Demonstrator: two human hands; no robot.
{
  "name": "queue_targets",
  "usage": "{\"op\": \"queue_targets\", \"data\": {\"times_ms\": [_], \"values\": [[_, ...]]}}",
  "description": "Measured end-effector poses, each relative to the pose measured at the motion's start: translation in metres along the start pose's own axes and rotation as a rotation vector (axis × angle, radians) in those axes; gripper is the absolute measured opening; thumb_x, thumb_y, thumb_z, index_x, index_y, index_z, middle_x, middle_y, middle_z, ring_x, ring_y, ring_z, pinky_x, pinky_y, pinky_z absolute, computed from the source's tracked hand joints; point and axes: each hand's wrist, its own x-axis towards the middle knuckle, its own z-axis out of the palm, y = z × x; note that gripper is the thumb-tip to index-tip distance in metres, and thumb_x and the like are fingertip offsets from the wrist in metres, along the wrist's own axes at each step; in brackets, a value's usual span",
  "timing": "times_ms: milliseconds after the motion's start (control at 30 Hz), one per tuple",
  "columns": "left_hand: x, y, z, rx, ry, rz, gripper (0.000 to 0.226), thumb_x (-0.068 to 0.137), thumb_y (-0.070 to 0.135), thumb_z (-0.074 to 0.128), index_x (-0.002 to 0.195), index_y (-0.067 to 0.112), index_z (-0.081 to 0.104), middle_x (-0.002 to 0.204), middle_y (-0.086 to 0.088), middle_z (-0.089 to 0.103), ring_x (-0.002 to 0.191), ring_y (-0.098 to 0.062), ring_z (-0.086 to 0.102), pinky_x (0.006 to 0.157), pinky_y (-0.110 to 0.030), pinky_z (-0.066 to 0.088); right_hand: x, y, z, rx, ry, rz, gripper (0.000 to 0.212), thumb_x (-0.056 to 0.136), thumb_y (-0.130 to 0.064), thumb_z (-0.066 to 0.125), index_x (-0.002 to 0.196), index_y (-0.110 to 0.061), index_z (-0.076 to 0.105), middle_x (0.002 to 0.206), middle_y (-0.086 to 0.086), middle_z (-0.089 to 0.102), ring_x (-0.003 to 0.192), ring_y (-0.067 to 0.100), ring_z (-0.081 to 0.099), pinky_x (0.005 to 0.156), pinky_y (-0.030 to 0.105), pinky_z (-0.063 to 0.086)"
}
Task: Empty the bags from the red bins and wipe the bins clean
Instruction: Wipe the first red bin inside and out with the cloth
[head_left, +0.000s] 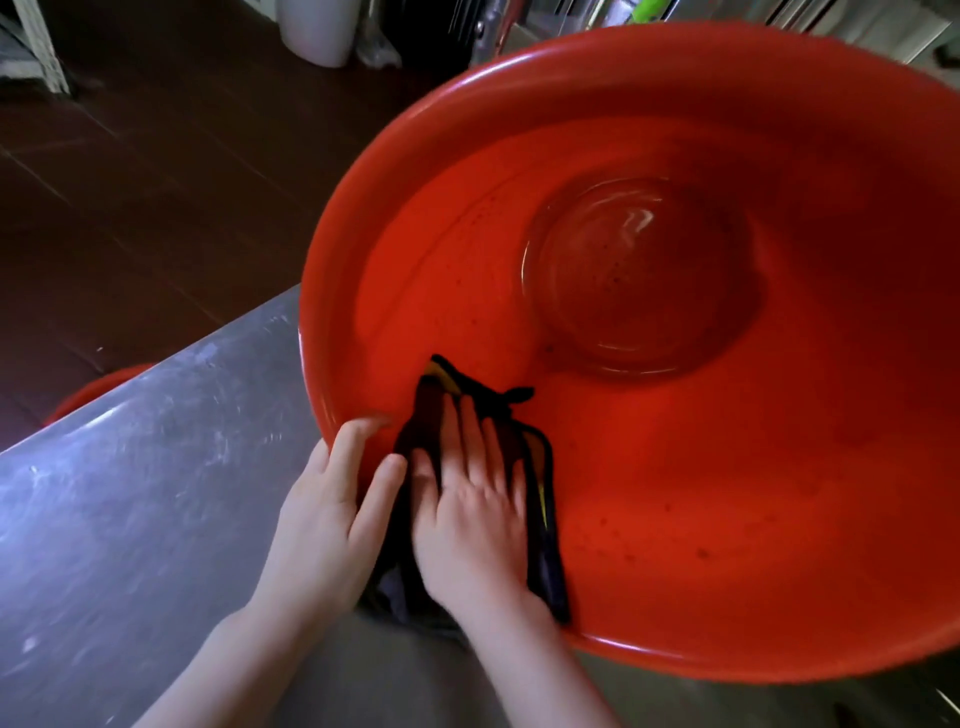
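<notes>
A big round red bin (675, 493) fills the right of the head view, tilted toward me, its inside speckled with small dark spots. A dark cloth (540, 519) with a yellow patch lies over the bin's near inner wall and rim. My right hand (472, 514) presses flat on the cloth with its fingers spread. My left hand (332, 504) rests on the bin's near left rim, fingers straight, just beside the cloth. No bag shows inside the bin.
The bin sits on a scuffed steel table (130, 493) that runs to the lower left. Part of a second red bin (93, 389) peeks out below the table's far edge. Beyond are dark floor tiles (130, 208) and a white container (317, 31).
</notes>
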Motion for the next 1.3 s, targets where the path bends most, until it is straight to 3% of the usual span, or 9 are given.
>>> {"op": "queue_targets", "data": {"times_ms": [267, 400, 567, 767, 867, 967, 1033, 1167, 1300], "values": [[-0.002, -0.005, -0.002, -0.002, -0.033, 0.038, 0.031, 0.090, 0.060, 0.035, 0.118, 0.048, 0.041, 0.112, 0.014, 0.055, 0.106, 0.012, 0.047, 0.082, 0.000, 0.032, 0.136, 0.070, -0.024, 0.024, -0.101, 0.419, 0.055, 0.103, -0.046, 0.020, 0.155, -0.027, 0.014, 0.162, -0.003, 0.013, 0.149, 0.021, 0.010, 0.118, 0.055, 0.003], [-0.001, -0.006, -0.002, -0.012, -0.035, 0.057, 0.026, 0.092, 0.060, 0.030, 0.115, 0.054, 0.039, 0.108, 0.014, 0.055, 0.103, 0.008, 0.050, 0.081, -0.005, 0.034, 0.116, 0.052, -0.017, 0.004, -0.089, 0.338, 0.056, 0.103, -0.046, 0.018, 0.155, -0.027, 0.012, 0.162, -0.003, 0.014, 0.149, 0.019, 0.010, 0.119, 0.053, 0.004], [0.000, 0.000, -0.007, -0.018, -0.048, 0.086, 0.022, 0.091, 0.055, 0.034, 0.111, 0.053, 0.042, 0.102, 0.014, 0.056, 0.097, 0.005, 0.052, 0.077, -0.003, 0.034, 0.005, 0.009, -0.004, -0.049, -0.019, -0.034, 0.070, 0.091, -0.055, 0.002, 0.155, -0.028, 0.012, 0.162, -0.004, 0.017, 0.149, 0.017, 0.012, 0.120, 0.046, 0.012], [0.003, -0.003, -0.021, 0.001, -0.109, 0.122, 0.024, 0.090, 0.059, 0.042, 0.111, 0.048, 0.049, 0.099, 0.016, 0.062, 0.088, -0.004, 0.062, 0.074, -0.013, 0.044, 0.081, 0.035, -0.007, -0.034, -0.065, 0.156, 0.057, 0.101, -0.048, 0.014, 0.155, -0.030, 0.009, 0.163, -0.007, 0.008, 0.149, 0.014, 0.007, 0.120, 0.049, 0.008], [0.013, -0.007, -0.039, 0.241, -0.145, 0.265, 0.026, 0.094, 0.053, 0.044, 0.119, 0.047, 0.050, 0.096, 0.022, 0.058, 0.080, -0.007, 0.061, 0.071, -0.013, 0.043, 0.136, 0.060, -0.017, 0.061, -0.094, 0.306, 0.056, 0.103, -0.047, 0.017, 0.155, -0.028, 0.010, 0.163, -0.006, 0.011, 0.149, 0.017, 0.008, 0.119, 0.053, 0.004], [0.041, -0.003, -0.059, 0.557, 0.043, 0.484, 0.050, 0.089, 0.045, 0.052, 0.135, 0.029, 0.049, 0.129, -0.010, 0.045, 0.107, -0.034, 0.052, 0.084, -0.039, 0.049, 0.151, 0.071, -0.015, 0.009, -0.081, 0.294, 0.057, 0.102, -0.047, 0.015, 0.155, -0.027, 0.009, 0.162, -0.004, 0.010, 0.149, 0.021, 0.009, 0.118, 0.056, 0.004], [0.061, 0.007, -0.068, 0.552, 0.146, 0.546, 0.053, 0.089, 0.039, 0.057, 0.139, 0.024, 0.048, 0.135, -0.013, 0.035, 0.111, -0.030, 0.046, 0.090, -0.038, 0.045, 0.146, 0.076, -0.012, -0.010, -0.081, 0.279, 0.057, 0.102, -0.049, 0.014, 0.155, -0.028, 0.009, 0.163, -0.005, 0.010, 0.149, 0.021, 0.009, 0.118, 0.055, 0.003], [0.065, 0.021, -0.054, 0.372, 0.131, 0.390, 0.047, 0.083, 0.010, 0.068, 0.124, 0.025, 0.052, 0.112, -0.002, 0.032, 0.061, -0.008, 0.044, 0.066, -0.032, 0.047, 0.132, 0.097, -0.024, -0.115, -0.132, 0.301, 0.059, 0.101, -0.049, 0.014, 0.155, -0.027, 0.009, 0.163, -0.005, 0.009, 0.150, 0.021, 0.007, 0.119, 0.054, 0.000], [0.019, 0.017, -0.018, 0.195, 0.096, 0.105, 0.045, 0.079, 0.009, 0.071, 0.113, 0.030, 0.051, 0.109, 0.002, 0.033, 0.065, -0.012, 0.053, 0.063, -0.042, 0.055, 0.119, 0.124, -0.042, -0.326, -0.190, 0.294, 0.059, 0.100, -0.050, 0.017, 0.155, -0.028, 0.013, 0.163, -0.005, 0.010, 0.150, 0.023, 0.006, 0.118, 0.056, -0.003]]}}
